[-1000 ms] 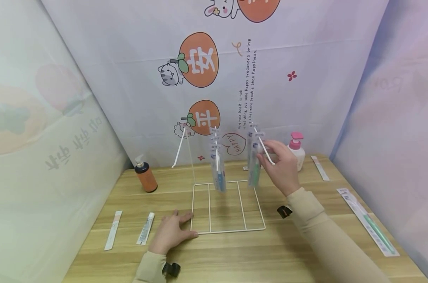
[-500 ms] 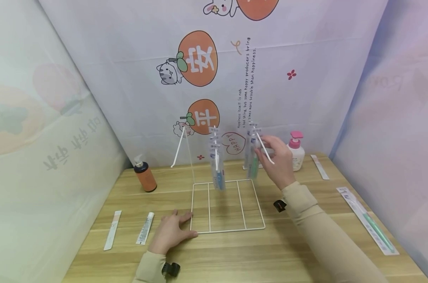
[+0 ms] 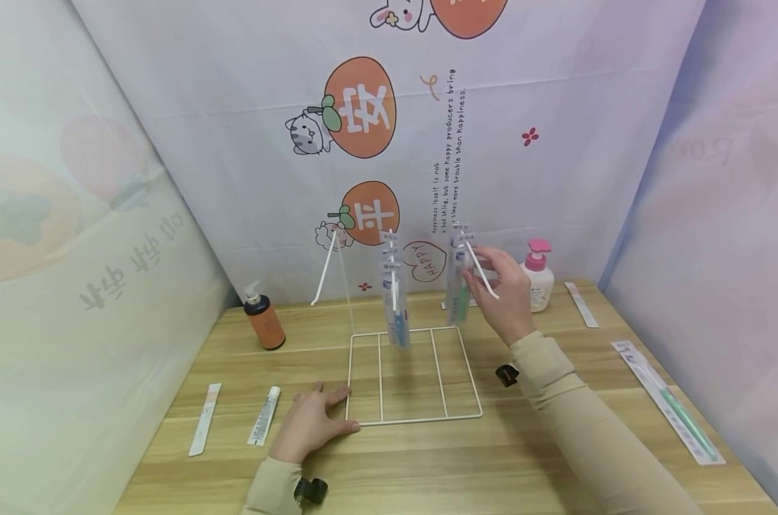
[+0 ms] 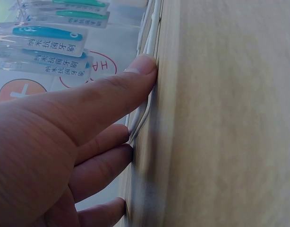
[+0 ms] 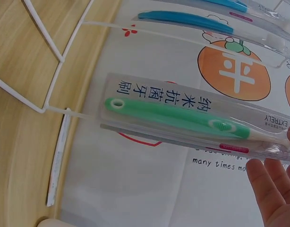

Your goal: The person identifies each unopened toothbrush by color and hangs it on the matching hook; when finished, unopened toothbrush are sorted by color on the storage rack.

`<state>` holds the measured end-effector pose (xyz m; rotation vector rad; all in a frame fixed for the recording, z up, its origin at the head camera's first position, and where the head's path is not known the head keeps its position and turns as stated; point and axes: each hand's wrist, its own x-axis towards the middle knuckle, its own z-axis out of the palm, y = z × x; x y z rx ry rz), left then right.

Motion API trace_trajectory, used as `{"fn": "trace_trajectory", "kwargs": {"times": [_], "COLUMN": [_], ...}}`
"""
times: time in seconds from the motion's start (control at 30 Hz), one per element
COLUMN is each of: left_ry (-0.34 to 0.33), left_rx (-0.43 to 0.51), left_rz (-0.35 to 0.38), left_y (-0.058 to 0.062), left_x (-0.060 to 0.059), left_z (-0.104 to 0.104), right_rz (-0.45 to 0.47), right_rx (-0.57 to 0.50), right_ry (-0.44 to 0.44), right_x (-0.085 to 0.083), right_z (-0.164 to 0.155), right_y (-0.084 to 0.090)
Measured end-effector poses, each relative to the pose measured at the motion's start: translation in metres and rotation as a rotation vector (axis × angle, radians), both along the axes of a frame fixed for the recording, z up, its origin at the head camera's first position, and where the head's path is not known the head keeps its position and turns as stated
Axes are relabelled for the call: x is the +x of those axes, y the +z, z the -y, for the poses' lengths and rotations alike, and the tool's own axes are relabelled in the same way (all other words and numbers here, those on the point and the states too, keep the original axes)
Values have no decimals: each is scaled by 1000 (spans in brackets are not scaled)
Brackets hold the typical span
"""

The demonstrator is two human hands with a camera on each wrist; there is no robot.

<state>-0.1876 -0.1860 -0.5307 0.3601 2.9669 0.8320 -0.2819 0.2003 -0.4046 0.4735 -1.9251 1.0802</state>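
My right hand [image 3: 508, 293] pinches a packaged green toothbrush [image 5: 164, 116] that hangs at the rack's right hook. Another pack hangs behind it on that hook. Several packaged blue toothbrushes [image 3: 398, 325] hang from the middle hook, while the left hook [image 3: 325, 272] carries nothing. My left hand [image 3: 308, 422] rests at the front left corner of the white wire rack [image 3: 421, 420], thumb and forefinger spread along its base. In the left wrist view the thumb [image 4: 142, 66] presses on the base wire. In the right wrist view the pinched end lies at the right edge, partly cut off.
An orange pump bottle [image 3: 265, 325] stands back left, a pink-topped white one [image 3: 539, 282] back right. A small tube [image 3: 264, 416] and slim white packet [image 3: 205, 420] lie left. Rightward lie another slim packet [image 3: 582, 304] and a packaged green toothbrush [image 3: 668, 404]. Cloth surrounds the table.
My right hand has moved slightly back and left with the green toothbrush pack, further along the right hook, then held almost still. The left hand has stayed at the rack's corner.
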Motion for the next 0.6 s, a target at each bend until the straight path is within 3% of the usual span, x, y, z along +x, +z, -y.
{"fn": "trace_trajectory", "kwargs": {"times": [0.33,0.47,0.6], "left_ry": [-5,-14,-14], "left_rx": [5,6,8], "left_rz": [-4,-3,-2], "left_y": [1,0,0], "left_x": [0,0,0], "left_z": [0,0,1], "right_rz": [27,48,135], "right_rx": [-10,-16,13], "right_ry": [33,51,65], "right_x": [2,5,11], "right_z": [-10,-30,-61], "right_y": [-2,-7,-11]}}
